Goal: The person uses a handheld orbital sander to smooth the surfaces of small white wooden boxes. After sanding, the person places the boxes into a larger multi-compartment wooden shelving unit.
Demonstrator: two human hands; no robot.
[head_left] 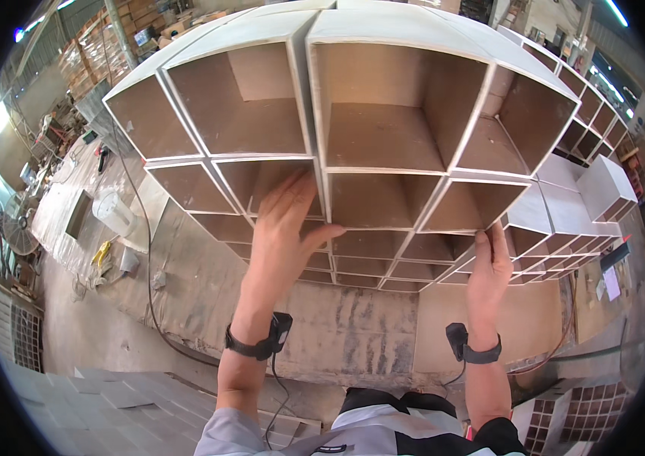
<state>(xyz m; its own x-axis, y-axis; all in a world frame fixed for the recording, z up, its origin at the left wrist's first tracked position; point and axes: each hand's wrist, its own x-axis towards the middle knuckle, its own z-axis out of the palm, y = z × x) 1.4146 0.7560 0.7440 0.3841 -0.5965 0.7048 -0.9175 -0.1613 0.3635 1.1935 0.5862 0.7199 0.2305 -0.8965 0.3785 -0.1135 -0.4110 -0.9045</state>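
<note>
Before me rises a stack of white open-front boxes (400, 171) with brown insides, set in rows and columns. My left hand (280, 228) reaches up to the second row from the top, left of the middle seam. Its fingers lie stretched over a box opening, and the thumb spreads rightward against the edge of the neighbouring box. At the lower right corner of a second-row box, my right hand (492, 262) touches the edge with extended fingers, partly behind the side. Neither hand wraps around a box. Each wrist wears a black strap with a small device.
More white boxes (607, 190) stand stacked to the right. On the left, a worktable (56, 228) carries a clear plastic container (115, 215) and a yellow object (100, 253). A cable (149, 292) runs down left of the stack. Flat grey panels (125, 410) lie at lower left.
</note>
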